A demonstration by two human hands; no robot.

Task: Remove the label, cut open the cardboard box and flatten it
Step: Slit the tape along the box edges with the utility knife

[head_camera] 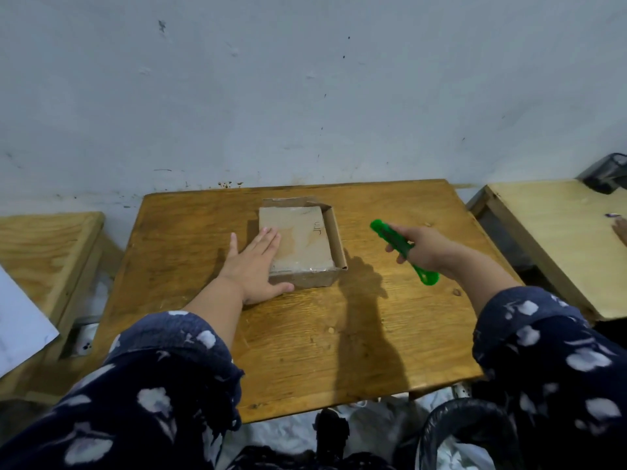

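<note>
Box (298, 244) on table (339, 334), no label visible, I judge peeled. Left hand (252, 266) flat, steadying box. Right hand (419, 247) gripping cutter (402, 249). Cutting, flattening left.

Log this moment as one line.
left hand: flat on brown cardboard box | right hand: holding green plastic cutter, off box | box uncut

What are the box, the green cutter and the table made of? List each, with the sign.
Box: plain brown cardboard, matte; raw edges on its raised flaps, glossy tape at the near edge.
Green cutter: likely plastic, bright translucent green.
Table: wood, clear grain and a knot, slight varnish sheen.
</note>
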